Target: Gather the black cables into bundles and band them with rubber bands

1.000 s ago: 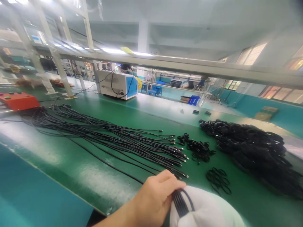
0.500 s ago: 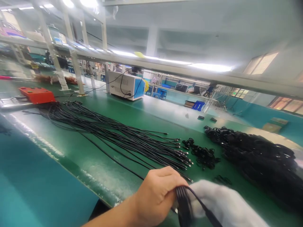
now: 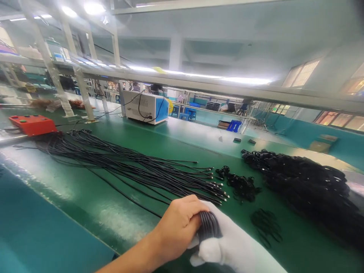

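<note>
A coiled black cable (image 3: 209,226) is held between my two hands near the table's front edge. My left hand (image 3: 182,223), bare, is closed around the coil's left side, its thumb lying over the loops. Wearing a white glove, my right hand (image 3: 220,242) wraps the coil from the right, its fingertips pressed across the lower part. Beyond them a long bundle of straight black cables (image 3: 136,167) lies on the green table (image 3: 93,208), metal plugs pointing right. Small black ties or rings (image 3: 244,185) sit in a heap past the plugs, and a few thin loops (image 3: 266,225) lie nearer my right hand.
A large pile of coiled black cables (image 3: 307,185) covers the right side. A red box with buttons (image 3: 34,125) stands at the left end, and a white and blue machine (image 3: 146,108) at the back. Metal posts (image 3: 82,91) carry a shelf rail above.
My gloved right hand has closed around the coil, and the loose cable end beside it no longer shows. Both hands have shifted slightly left in the picture. The view has moved a little.
</note>
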The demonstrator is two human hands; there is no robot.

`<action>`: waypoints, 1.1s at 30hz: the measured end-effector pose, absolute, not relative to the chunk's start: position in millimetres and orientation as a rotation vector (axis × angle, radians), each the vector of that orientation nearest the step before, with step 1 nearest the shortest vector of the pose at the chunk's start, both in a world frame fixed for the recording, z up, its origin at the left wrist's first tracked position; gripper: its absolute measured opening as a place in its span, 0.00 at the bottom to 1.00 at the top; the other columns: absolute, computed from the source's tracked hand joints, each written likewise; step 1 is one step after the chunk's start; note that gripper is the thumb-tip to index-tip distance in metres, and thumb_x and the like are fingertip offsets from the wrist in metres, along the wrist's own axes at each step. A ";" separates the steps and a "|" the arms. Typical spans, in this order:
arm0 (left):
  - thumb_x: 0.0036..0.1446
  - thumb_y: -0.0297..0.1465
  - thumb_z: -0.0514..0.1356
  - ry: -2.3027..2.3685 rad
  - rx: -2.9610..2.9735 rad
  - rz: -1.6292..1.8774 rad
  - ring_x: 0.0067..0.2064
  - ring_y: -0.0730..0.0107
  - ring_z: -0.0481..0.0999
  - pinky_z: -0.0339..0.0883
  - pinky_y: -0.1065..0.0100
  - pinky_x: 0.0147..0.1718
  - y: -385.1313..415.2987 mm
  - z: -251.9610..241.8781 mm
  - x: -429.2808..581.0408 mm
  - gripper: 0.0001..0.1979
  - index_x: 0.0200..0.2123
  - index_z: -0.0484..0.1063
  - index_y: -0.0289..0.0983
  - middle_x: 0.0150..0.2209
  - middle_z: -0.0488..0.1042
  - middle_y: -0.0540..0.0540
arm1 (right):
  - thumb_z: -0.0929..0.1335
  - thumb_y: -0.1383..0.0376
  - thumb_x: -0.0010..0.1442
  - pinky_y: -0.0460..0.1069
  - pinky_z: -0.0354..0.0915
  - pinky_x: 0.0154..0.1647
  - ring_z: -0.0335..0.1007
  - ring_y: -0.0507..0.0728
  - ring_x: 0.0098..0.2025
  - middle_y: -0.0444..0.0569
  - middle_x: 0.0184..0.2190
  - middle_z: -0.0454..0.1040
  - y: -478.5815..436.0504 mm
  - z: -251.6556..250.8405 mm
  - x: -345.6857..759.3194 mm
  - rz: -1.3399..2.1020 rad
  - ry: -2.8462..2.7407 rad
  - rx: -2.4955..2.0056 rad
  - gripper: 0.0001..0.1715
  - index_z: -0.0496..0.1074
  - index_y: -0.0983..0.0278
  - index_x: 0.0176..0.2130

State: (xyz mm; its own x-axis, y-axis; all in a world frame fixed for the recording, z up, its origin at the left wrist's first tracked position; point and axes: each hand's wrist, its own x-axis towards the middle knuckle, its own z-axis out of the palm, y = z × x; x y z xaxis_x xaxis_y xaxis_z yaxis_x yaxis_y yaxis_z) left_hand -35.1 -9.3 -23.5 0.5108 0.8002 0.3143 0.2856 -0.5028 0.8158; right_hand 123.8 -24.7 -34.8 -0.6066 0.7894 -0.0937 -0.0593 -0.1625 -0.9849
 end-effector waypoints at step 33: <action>0.49 0.24 0.52 1.352 2.003 0.569 0.25 0.73 0.68 0.56 0.73 0.24 16.8 -32.7 -19.6 0.06 0.27 0.66 0.39 0.22 0.71 0.53 | 0.72 0.64 0.49 0.48 0.73 0.25 0.70 0.54 0.31 0.51 0.31 0.68 -10.5 -79.6 123.9 2.079 -0.992 -0.629 0.18 0.71 0.72 0.39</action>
